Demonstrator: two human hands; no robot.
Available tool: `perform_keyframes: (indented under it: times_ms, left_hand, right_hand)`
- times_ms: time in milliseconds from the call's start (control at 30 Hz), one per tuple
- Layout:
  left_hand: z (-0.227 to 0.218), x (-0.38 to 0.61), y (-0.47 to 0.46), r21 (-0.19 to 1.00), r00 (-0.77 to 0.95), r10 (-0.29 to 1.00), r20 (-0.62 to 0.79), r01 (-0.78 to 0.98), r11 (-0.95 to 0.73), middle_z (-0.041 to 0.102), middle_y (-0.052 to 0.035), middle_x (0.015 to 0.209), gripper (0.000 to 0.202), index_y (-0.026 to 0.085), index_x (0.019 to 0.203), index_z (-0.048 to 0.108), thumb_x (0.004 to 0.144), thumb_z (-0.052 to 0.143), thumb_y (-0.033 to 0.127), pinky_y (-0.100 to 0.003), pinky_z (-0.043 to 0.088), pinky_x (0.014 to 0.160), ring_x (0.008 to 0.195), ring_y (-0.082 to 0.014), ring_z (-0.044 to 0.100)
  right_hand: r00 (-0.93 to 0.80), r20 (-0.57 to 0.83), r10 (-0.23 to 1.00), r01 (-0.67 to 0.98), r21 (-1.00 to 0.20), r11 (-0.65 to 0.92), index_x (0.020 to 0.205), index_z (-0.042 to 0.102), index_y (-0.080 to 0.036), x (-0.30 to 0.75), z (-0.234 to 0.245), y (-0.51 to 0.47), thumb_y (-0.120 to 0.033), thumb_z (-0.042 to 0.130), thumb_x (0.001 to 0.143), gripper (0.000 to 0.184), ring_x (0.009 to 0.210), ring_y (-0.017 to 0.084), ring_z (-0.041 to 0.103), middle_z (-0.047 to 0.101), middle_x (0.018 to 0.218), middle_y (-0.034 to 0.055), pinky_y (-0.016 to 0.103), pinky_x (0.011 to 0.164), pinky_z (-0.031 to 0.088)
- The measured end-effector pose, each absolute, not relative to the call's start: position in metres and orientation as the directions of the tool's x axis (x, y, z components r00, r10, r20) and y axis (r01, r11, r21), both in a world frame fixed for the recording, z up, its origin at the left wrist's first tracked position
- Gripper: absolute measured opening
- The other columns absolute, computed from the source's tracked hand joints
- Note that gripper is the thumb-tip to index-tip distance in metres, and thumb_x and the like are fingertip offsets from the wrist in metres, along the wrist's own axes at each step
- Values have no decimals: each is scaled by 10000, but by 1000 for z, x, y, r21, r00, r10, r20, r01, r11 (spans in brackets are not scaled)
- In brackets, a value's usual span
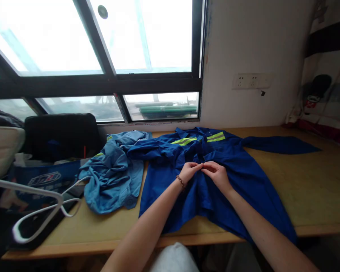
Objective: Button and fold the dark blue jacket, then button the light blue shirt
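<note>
A dark blue work jacket with yellow-green and silver reflective strips lies spread on the table, its collar toward the wall. One sleeve stretches out to the right; the other is bunched at the left. Over the jacket's front opening, my left hand and my right hand meet with their fingertips together. Both are closed in a pinch on the jacket's front edge, which is drawn up a little between them. Whether a button sits under the fingers is hidden. A beaded bracelet circles my left wrist.
A crumpled light blue work shirt lies left of the jacket. White clothes hangers jut in at the lower left, near a printed blue bag and a black chair back. Behind the wooden table are a window and a wall socket.
</note>
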State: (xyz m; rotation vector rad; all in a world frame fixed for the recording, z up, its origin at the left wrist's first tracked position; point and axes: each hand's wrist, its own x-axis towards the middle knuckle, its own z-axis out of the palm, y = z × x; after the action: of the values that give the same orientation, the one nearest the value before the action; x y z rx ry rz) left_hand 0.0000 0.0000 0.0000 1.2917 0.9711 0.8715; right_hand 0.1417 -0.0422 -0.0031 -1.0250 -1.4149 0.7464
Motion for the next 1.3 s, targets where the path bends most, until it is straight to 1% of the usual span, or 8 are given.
perform_keyframes:
  times_ms: [67, 167, 333, 467, 700, 867, 1067, 1300]
  left_hand:
    - [0, -2, -1, 964, 404, 891, -206, -75, 256, 465, 21, 466, 354, 106, 613, 599, 585, 674, 451, -205, 269, 431, 425, -60, 386]
    - [-1, -4, 2, 906, 437, 851, -292, -159, 392, 373, 56, 412, 343, 125, 507, 497, 561, 707, 391, -200, 221, 402, 372, -33, 313]
    - [-9, -8, 10, 829, 515, 787, -340, -230, 509, 268, 84, 409, 389, 149, 464, 377, 603, 687, 339, -200, 151, 378, 356, -14, 219]
    - [-14, -9, 14, 816, 536, 778, -328, -255, 519, 250, 85, 435, 367, 147, 476, 364, 655, 650, 293, -195, 101, 372, 361, -9, 195]
    - [-12, -8, 13, 801, 527, 781, -335, -277, 531, 240, 85, 407, 366, 159, 462, 342, 648, 640, 266, -220, 90, 377, 358, -14, 164]
    - [-11, -5, 8, 854, 487, 827, -280, -267, 446, 244, 79, 392, 428, 171, 450, 308, 624, 668, 327, -232, 102, 385, 356, -16, 179]
    - [-11, -3, 3, 896, 465, 855, -230, -242, 373, 254, 86, 399, 443, 168, 472, 320, 586, 693, 377, -229, 100, 401, 356, -17, 194]
    - [2, -1, -2, 930, 497, 822, -277, -76, 359, 339, 79, 441, 439, 139, 589, 472, 579, 643, 544, -193, 188, 403, 376, -24, 285]
  right_hand:
    - [32, 495, 868, 254, -844, 472, 835, 665, -201, 140, -2, -45, -300, 613, 700, 175, 785, 177, 604, 628, 906, 49, 309, 720, 508]
    - [-1, 607, 795, 441, -713, 545, 860, 665, -225, 139, -2, -49, -264, 570, 747, 153, 783, 170, 585, 615, 893, 41, 315, 730, 495]
    - [-76, 736, 673, 690, -448, 568, 863, 668, -246, 140, -3, -55, -238, 518, 797, 164, 785, 188, 524, 605, 818, 48, 339, 726, 455]
    - [-101, 745, 659, 798, -335, 502, 806, 668, -243, 140, -3, -58, -241, 523, 798, 146, 748, 189, 478, 591, 745, 46, 328, 688, 426]
    - [-148, 703, 696, 777, -353, 521, 693, 616, -220, 135, 2, -60, -233, 497, 806, 165, 730, 179, 464, 541, 697, 40, 314, 667, 405]
    - [-102, 658, 746, 757, -435, 487, 660, 559, -203, 137, 4, -56, -216, 519, 788, 135, 732, 175, 470, 526, 695, 31, 308, 669, 398]
    - [-124, 618, 776, 746, -458, 484, 631, 495, -194, 140, 1, -52, -197, 543, 768, 145, 727, 165, 482, 517, 686, 15, 291, 673, 394]
    - [-70, 646, 760, 741, -476, 474, 708, 530, -182, 140, -7, -51, -202, 465, 830, 139, 650, 125, 485, 491, 724, 18, 247, 608, 391]
